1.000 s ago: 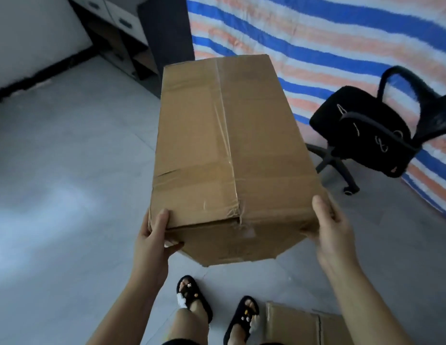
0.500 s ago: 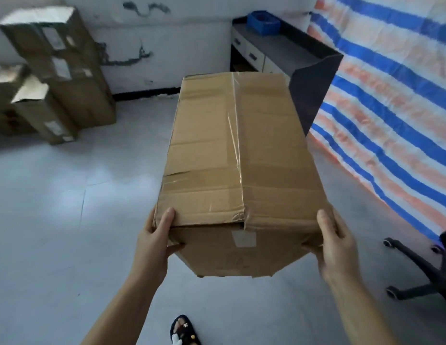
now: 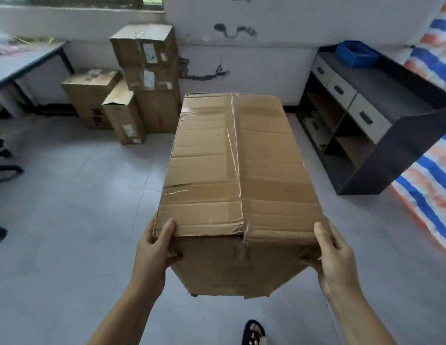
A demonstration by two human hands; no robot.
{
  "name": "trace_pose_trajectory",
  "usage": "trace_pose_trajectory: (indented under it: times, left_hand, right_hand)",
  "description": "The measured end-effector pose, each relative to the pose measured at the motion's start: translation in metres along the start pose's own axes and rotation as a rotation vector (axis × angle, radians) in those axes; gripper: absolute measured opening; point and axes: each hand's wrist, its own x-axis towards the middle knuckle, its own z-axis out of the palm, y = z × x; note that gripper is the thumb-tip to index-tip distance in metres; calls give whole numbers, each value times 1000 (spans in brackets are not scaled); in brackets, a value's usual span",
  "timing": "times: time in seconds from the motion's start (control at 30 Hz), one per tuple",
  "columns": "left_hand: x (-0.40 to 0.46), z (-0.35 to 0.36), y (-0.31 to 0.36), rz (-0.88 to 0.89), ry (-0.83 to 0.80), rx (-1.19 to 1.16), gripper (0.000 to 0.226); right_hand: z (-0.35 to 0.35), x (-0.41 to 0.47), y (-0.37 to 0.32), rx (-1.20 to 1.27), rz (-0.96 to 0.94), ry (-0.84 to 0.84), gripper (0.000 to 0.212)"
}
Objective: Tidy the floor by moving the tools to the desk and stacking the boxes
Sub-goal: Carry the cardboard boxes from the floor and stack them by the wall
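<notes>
A long taped cardboard box (image 3: 237, 170) is held up off the floor in front of me, its length pointing away. My left hand (image 3: 154, 247) grips its near left corner, thumb on the top edge. My right hand (image 3: 334, 255) grips the near right corner the same way. Against the far wall stands a pile of cardboard boxes (image 3: 144, 75), three stacked high with two lower ones beside them on the left.
A dark desk (image 3: 381, 95) with drawers and a blue bin (image 3: 356, 53) stands at the right, a striped tarp (image 3: 431, 190) beyond it. A table (image 3: 25, 63) is at the far left. Grey tiled floor (image 3: 67, 220) lies between me and the pile.
The view has swung left with the box still carried in both hands: the office chair has left the frame, and the stacked boxes and desk now lie ahead.
</notes>
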Motion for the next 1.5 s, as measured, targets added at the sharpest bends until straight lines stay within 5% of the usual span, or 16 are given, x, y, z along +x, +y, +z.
trace_pose_trajectory:
  times: [0.3,0.43,0.6,0.97,1.37,1.43,1.5]
  left_hand:
    - [144,30,21,-21,115,-15,41]
    - [225,67,45,-60,178,-35,44]
    - [324,109,82,-71,190,-60,43]
    - [593,145,158,-56,87,-87,36]
    - [840,172,282,68,-45,-31,35]
    - [875,184,292,76,-52,-28,32]
    - [913,196,300,83,-56,-22,29]
  right_hand:
    - [108,145,18,-21,57,-69,57]
    - [157,239,4,-6,112,-109,44]
    - [222,329,-24,-57,49,-119,82]
    - [416,505,-51,-2,-13,-72,52]
    - [610,650,-103,24,-37,-49,107]
    - [637,682,-110,34,-57,-49,93]
    - [665,717,-114,38,-47,-55,51]
